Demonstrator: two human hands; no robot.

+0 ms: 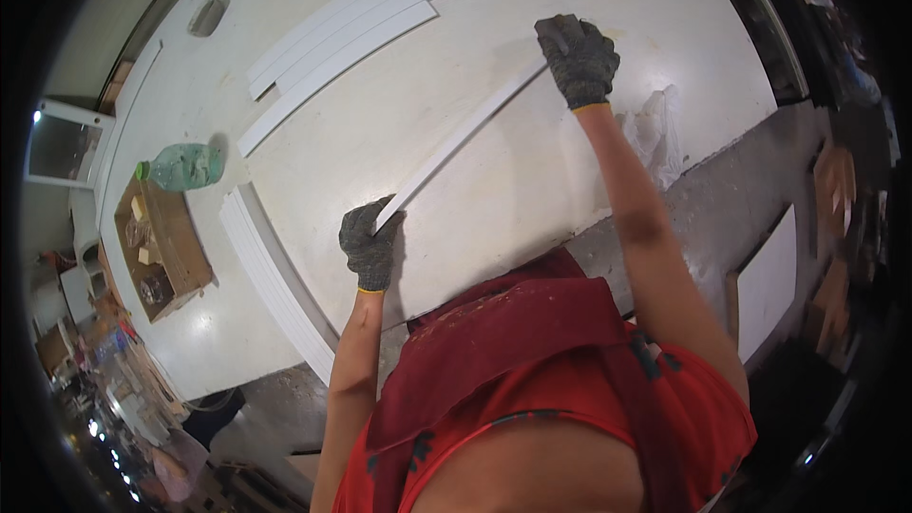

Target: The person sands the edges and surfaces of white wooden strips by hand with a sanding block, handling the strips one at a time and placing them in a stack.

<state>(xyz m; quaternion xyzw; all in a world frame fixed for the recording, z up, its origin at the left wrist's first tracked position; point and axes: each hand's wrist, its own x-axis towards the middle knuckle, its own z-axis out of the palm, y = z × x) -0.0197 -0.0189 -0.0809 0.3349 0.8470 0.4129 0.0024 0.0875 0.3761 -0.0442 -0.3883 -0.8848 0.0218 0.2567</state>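
Observation:
A narrow white strip (465, 140) spans slantwise between my two gloved hands, above the white tabletop. My left hand (369, 239), in a dark grey knit glove, is closed around its near left end. Around the far right end my right hand (578, 55) is closed, gloved alike. The grips hide both tips of the strip. Left of my left hand lies a stack of long white strips (275, 271), reaching over the table's front edge. Beyond the held strip several flat white boards (356, 24) lie side by side.
A green-tinted plastic bottle (185, 167) lies beside an open cardboard box (190, 271) with small items on the left. Crumpled clear plastic (655, 133) lies near my right forearm. A grey oval object (208, 16) sits at the far left. A white panel (766, 280) leans below the table, right.

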